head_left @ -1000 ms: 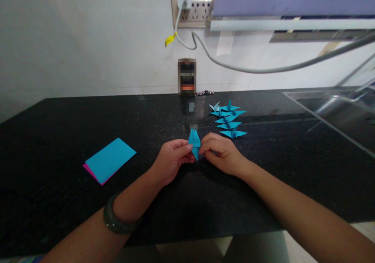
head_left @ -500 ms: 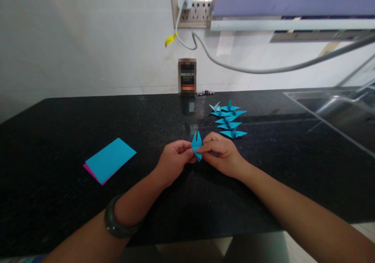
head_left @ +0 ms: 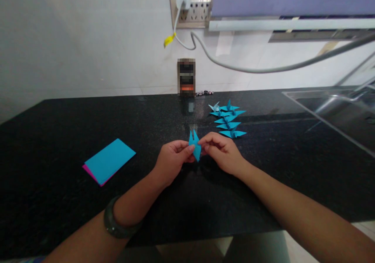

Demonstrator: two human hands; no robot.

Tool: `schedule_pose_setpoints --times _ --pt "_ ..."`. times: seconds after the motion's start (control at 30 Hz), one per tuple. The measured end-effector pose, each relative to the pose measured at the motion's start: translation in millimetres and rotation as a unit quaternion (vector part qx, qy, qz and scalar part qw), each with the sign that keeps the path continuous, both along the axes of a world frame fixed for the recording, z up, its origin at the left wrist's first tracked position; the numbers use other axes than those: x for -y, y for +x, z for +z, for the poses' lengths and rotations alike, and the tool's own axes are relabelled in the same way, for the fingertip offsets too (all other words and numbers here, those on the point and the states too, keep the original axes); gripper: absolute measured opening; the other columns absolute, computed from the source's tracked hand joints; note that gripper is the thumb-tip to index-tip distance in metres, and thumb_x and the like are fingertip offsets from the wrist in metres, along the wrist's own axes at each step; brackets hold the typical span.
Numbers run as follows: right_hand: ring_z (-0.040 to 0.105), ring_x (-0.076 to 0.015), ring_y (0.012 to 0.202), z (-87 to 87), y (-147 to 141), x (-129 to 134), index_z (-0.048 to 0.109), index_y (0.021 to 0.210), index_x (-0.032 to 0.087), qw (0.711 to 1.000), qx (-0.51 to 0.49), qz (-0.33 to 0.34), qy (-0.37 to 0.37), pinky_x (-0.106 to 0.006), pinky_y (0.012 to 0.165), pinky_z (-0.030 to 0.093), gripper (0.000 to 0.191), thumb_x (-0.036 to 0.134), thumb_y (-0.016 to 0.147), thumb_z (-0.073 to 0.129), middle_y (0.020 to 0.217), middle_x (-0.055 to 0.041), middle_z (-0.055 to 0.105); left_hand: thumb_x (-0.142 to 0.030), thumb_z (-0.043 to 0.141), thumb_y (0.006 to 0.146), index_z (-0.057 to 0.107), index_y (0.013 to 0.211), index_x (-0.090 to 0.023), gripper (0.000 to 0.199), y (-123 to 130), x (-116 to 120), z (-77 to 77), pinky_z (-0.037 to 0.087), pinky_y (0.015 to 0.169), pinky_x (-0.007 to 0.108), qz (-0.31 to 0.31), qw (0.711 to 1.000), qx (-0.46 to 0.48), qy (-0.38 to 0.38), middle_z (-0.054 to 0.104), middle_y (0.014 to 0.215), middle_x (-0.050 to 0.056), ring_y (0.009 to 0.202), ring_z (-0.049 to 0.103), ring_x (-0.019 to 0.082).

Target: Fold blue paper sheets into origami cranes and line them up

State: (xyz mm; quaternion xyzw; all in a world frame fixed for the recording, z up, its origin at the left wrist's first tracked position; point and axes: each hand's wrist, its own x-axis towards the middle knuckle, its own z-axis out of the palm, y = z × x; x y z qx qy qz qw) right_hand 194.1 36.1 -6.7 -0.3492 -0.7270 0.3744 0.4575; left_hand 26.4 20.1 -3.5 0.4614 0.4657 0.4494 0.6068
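Note:
A small folded blue paper [head_left: 195, 145] with two narrow points at its top is held above the dark countertop [head_left: 172, 212]. My left hand [head_left: 175, 157] pinches its left side, thumb on the front face. From the right, my right hand [head_left: 221, 150] has its fingertips at the paper's upper right edge, thumb and forefinger nearly together. Several blue folded cranes [head_left: 233, 133] lie beyond my right hand, with a paler crane [head_left: 215, 107] at their back left.
A stack of blue sheets [head_left: 110, 160] over pink paper lies to the left. A blurred upright object [head_left: 186, 77] stands against the wall. A grey cable [head_left: 252, 70] runs from the socket panel [head_left: 199, 13]. The sink [head_left: 331, 110] is at the right.
The folded paper has turned and shifted slightly left, showing a flatter face. My right fingertips have moved from its front face to its upper right edge.

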Motion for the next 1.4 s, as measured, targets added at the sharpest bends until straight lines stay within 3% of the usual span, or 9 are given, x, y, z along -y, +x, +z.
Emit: schedule_pose_setpoints --times 0.07,0.13,0.4,0.6,0.77,1.0,1.2,1.4 --pt "0.054 -0.0099 0.058 -2.0 -2 0 0.058 0.086 0.016 0.994 -0.029 -0.014 -0.103 -0.024 0.054 0.047 0.013 0.026 0.078 0.057 0.066 0.0008 0.056 -0.031 0.071 0.067 0.066 0.072 -0.013 0.019 0 1 0.6 0.047 0.057 0.02 0.008 1.0 -0.016 0.015 0.066 0.061 0.0 0.054 0.057 0.008" --pt "0.051 -0.0087 0.054 -3.6 -3 0 0.058 0.084 0.016 0.988 -0.021 0.0 -0.153 -0.022 0.051 0.045 0.021 0.034 0.074 0.063 0.064 0.0014 0.056 -0.031 0.07 0.068 0.067 0.072 -0.013 0.019 1 1 1.4 0.047 0.057 0.021 0.014 0.999 -0.031 0.025 0.066 0.061 0.0 0.055 0.057 0.009" --pt "0.047 -0.0076 0.051 1.6 -5 5 0.055 0.07 0.015 0.989 0.019 0.005 -0.144 -0.02 0.046 0.04 0.019 0.033 0.076 0.059 0.06 0.0019 0.053 -0.029 0.064 0.072 0.066 0.068 -0.015 0.014 -1 3 5.0 0.044 0.053 0.022 0.003 0.986 -0.138 0.088 0.063 0.057 0.0 0.053 0.056 0.011" --pt "0.046 -0.0065 0.045 9.4 -8 10 0.052 0.061 0.016 0.982 -0.014 0.013 -0.187 -0.019 0.043 0.037 0.026 0.036 0.072 0.063 0.052 0.0038 0.05 -0.029 0.062 0.073 0.063 0.067 -0.015 0.015 -2 4 4.0 0.043 0.052 0.021 -0.015 0.989 -0.114 0.099 0.061 0.057 -0.001 0.052 0.054 0.01" --pt "0.048 -0.007 0.043 4.0 -5 3 0.056 0.064 0.015 0.972 -0.024 -0.005 -0.235 -0.02 0.042 0.04 0.029 0.041 0.065 0.069 0.054 0.0026 0.055 -0.029 0.065 0.071 0.066 0.072 -0.015 0.015 2 3 5.3 0.044 0.056 0.021 -0.006 0.995 -0.081 0.063 0.063 0.06 -0.001 0.055 0.055 0.009" --pt "0.049 -0.0064 0.044 1.7 -3 -1 0.059 0.07 0.015 0.977 -0.043 0.007 -0.21 -0.02 0.043 0.042 0.032 0.047 0.071 0.063 0.057 0.0022 0.057 -0.032 0.068 0.068 0.069 0.076 -0.015 0.019 1 2 6.3 0.041 0.05 0.02 0.016 0.997 -0.056 0.044 0.064 0.06 -0.001 0.051 0.052 0.008" --pt "0.05 -0.0076 0.049 0.7 -4 0 0.058 0.073 0.016 0.976 -0.059 0.004 -0.209 -0.021 0.046 0.045 0.027 0.042 0.07 0.065 0.06 0.0026 0.056 -0.032 0.072 0.065 0.068 0.082 -0.015 0.025 1 3 2.6 0.048 0.058 0.023 -0.001 1.0 -0.008 -0.022 0.069 0.068 0.002 0.059 0.061 0.011" --pt "0.048 -0.0095 0.053 -1.3 -3 2 0.061 0.083 0.016 0.993 0.006 -0.013 -0.121 -0.023 0.048 0.042 0.02 0.035 0.076 0.059 0.064 0.0008 0.054 -0.029 0.074 0.063 0.069 0.078 -0.015 0.02 0 1 0.7 0.05 0.062 0.024 0.012 1.0 0.016 -0.015 0.07 0.071 0.002 0.064 0.063 0.012"
